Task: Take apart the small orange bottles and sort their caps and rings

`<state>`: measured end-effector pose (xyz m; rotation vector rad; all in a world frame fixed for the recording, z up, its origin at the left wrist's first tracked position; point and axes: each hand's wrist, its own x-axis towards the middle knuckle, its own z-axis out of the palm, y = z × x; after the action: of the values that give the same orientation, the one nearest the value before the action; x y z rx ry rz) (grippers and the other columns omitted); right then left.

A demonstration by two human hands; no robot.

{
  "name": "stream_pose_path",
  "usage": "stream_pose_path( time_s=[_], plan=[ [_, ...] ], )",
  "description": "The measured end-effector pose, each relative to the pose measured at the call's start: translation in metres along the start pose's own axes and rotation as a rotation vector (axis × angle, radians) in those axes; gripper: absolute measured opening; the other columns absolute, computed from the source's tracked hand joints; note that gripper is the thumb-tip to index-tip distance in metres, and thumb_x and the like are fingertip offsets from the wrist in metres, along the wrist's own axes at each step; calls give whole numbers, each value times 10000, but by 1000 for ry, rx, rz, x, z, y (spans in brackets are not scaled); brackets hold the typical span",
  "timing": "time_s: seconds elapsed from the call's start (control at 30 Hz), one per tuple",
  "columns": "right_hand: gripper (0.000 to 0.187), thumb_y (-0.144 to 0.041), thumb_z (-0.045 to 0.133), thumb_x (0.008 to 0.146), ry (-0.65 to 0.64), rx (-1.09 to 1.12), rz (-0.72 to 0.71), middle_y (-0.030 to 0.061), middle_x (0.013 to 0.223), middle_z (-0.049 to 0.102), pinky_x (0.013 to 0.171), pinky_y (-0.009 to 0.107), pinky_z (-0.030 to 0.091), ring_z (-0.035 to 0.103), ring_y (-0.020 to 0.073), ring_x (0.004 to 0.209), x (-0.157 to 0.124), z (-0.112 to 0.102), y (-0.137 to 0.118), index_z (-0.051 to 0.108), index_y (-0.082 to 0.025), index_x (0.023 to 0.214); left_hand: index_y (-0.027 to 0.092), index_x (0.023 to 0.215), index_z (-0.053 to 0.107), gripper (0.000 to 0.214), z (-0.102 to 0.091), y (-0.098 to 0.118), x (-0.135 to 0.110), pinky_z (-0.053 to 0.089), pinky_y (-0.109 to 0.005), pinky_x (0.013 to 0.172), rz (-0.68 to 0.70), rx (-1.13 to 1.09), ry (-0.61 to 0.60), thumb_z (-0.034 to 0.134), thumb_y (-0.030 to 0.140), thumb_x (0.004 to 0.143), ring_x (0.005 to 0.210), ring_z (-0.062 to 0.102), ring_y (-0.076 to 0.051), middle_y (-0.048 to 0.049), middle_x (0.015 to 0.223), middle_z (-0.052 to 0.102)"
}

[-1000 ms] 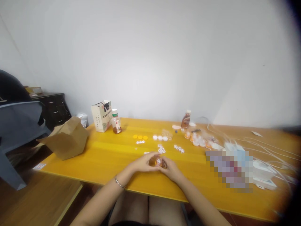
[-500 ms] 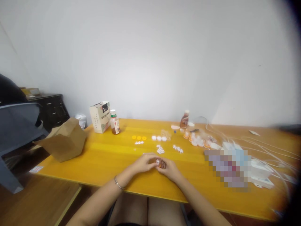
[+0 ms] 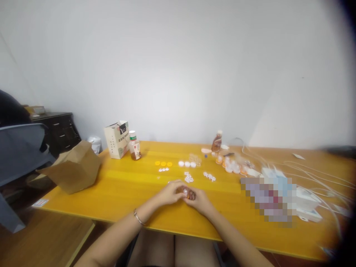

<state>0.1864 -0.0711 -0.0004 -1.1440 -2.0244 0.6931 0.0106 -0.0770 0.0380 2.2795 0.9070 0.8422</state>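
Although a carrier bag and tall bottle stand at ten o'clock on the table, and three yellow caps and three white caps lie loose near twelve, the left hand and right hand clasp one small bottle at six o'clock, its cap hidden. One far bottle and about four orange-rimmed pieces sit at one o'clock, seemingly not yet taken apart.

Small amber item mostly hidden between the left hand and right hand, its kind impossible to tell. Pixelated blur over part of the yellow table. Tiny white printed pieces, unreadable. Grey chair cut off by the left edge.
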Motion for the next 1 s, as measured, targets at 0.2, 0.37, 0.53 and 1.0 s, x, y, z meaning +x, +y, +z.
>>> stream_pose_path(
  time_s=[0.2, 0.37, 0.53, 1.0],
  plan=[
    [104, -219, 588, 633, -19, 33, -3, -54, 515, 463, 446, 179, 304, 385, 76, 474, -1, -1, -1, 577, -152, 712, 192, 1129, 490, 417, -1, 1, -1, 375, -297, 882, 38, 35, -24, 607, 277, 738, 1003, 499, -188, -71, 1108, 543],
    [108, -242, 572, 649, -7, 7, -7, -43, 528, 489, 457, 179, 325, 409, 85, 490, -1, 1, 1, 588, -160, 718, 152, 846, 563, 185, 5, 2, 0, 426, -237, 688, -78, 67, 164, 593, 301, 740, 745, 539, -136, -27, 802, 595],
    [165, -326, 581, 677, 2, 9, 2, -50, 503, 464, 439, 181, 315, 390, 78, 458, -1, 1, 1, 582, -162, 696, 151, 817, 552, 224, 0, -1, 10, 430, -206, 636, -124, -50, 270, 615, 342, 719, 740, 549, -125, -22, 797, 601],
    [145, -299, 580, 686, 18, -47, -3, -36, 537, 514, 447, 173, 343, 425, 79, 468, -1, 4, 1, 600, -169, 747, 116, 1052, 538, 357, -33, -76, 163, 448, -261, 767, -302, 59, 355, 590, 108, 699, 838, 571, -148, -84, 979, 606]
  ],
)
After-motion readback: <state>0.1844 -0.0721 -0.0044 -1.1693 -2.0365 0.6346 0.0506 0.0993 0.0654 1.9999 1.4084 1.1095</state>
